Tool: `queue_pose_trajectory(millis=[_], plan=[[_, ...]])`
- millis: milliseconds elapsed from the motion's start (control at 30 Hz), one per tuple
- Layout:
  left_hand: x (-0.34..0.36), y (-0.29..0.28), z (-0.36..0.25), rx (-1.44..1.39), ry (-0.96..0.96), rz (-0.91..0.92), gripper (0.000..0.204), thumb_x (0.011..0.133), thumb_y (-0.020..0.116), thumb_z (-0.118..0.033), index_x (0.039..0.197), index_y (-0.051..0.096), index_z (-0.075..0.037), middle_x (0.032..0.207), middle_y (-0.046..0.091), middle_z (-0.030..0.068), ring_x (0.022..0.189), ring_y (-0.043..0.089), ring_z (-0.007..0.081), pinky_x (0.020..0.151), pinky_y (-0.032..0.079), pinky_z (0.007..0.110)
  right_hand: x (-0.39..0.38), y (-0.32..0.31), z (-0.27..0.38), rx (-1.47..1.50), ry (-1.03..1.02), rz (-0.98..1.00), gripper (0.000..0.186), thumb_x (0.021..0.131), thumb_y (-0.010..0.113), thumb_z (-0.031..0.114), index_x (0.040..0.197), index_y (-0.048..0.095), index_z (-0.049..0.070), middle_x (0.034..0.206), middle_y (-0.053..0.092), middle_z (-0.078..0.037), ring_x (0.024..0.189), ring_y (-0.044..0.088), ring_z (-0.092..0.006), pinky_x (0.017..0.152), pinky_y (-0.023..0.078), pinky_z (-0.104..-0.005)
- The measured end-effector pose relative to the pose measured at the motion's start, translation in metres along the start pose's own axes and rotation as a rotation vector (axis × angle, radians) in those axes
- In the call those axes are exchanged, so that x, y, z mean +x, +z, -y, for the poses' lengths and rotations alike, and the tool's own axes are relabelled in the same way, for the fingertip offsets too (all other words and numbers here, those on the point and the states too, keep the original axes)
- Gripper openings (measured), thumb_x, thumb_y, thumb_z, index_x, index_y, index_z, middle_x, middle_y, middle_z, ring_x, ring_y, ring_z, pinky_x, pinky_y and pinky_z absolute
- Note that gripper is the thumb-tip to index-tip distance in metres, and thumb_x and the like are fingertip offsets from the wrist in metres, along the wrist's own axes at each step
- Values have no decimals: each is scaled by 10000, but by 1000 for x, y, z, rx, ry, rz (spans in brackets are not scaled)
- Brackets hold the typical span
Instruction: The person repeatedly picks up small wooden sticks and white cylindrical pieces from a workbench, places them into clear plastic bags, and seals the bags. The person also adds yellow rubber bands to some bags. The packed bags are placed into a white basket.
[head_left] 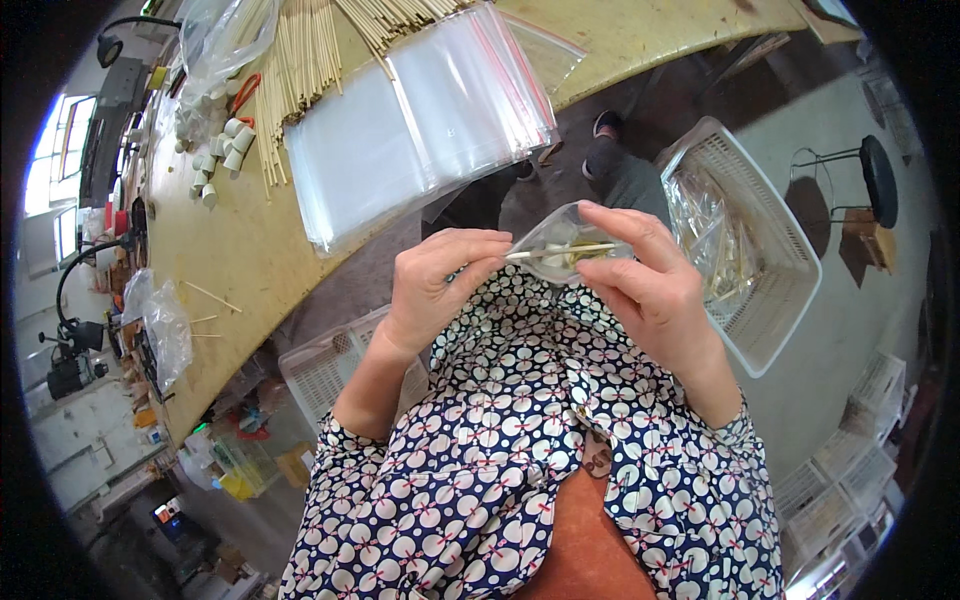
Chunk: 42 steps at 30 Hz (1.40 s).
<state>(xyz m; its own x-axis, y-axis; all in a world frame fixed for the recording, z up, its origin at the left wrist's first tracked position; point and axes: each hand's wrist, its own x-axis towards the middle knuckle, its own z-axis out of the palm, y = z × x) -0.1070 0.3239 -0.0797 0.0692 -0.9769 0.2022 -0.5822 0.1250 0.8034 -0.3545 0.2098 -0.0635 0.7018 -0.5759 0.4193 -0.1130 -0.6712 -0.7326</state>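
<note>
Beyond the near edge of the desk [235, 285], the left hand [435, 282] pinches a clear bag [563, 222]; the right hand [655, 285] holds its mouth spread, seemingly for access. Stacked bags [420, 125] overhang, probably for reach.

Sticks [305, 50], far ends cut off by the top edge; small bag [560, 226], partly hidden behind the right hand [645, 270], contents [558, 258] too small to tell; basket [315, 372], partly hidden behind the left forearm [375, 385].
</note>
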Motion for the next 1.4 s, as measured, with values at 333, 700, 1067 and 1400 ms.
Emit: queue_pose_trajectory(millis=[333, 700, 1067, 1400], plan=[[-9, -6, -3, -275, -81, -112, 132, 1000, 663, -46, 969, 751, 47, 959, 769, 104, 836, 693, 149, 758, 556, 275, -1, -17, 3, 365, 439, -78, 105, 957, 696, -16, 1061, 707, -3, 976, 773, -97, 939, 749, -169, 818, 597, -289], [9, 7, -11, -46, 32, -74, 282, 817, 730, -9, 1098, 743, -7, 1037, 755, 125, 921, 724, 238, 846, 571, 340, 5, 25, 13, 258, 404, -84, 114, 981, 649, -19, 1088, 685, -4, 921, 780, -91, 831, 755, -135, 729, 588, -254], [26, 23, -20, 307, 245, -52, 110, 715, 724, -18, 755, 630, -58, 721, 600, 69, 683, 587, 266, 625, 492, 366, 2, 23, -8, 220, 440, -93, 40, 971, 668, 2, 1010, 674, -1, 846, 757, -107, 778, 757, -166, 690, 582, -280], [14, 1, -25, 345, 245, 81, 125, 688, 700, -16, 707, 585, -65, 668, 540, 67, 645, 551, 255, 599, 459, 370, -5, -9, -34, 439, 570, -194, 71, 1021, 612, 13, 1005, 664, -33, 889, 755, -74, 851, 735, -127, 772, 573, -253]])
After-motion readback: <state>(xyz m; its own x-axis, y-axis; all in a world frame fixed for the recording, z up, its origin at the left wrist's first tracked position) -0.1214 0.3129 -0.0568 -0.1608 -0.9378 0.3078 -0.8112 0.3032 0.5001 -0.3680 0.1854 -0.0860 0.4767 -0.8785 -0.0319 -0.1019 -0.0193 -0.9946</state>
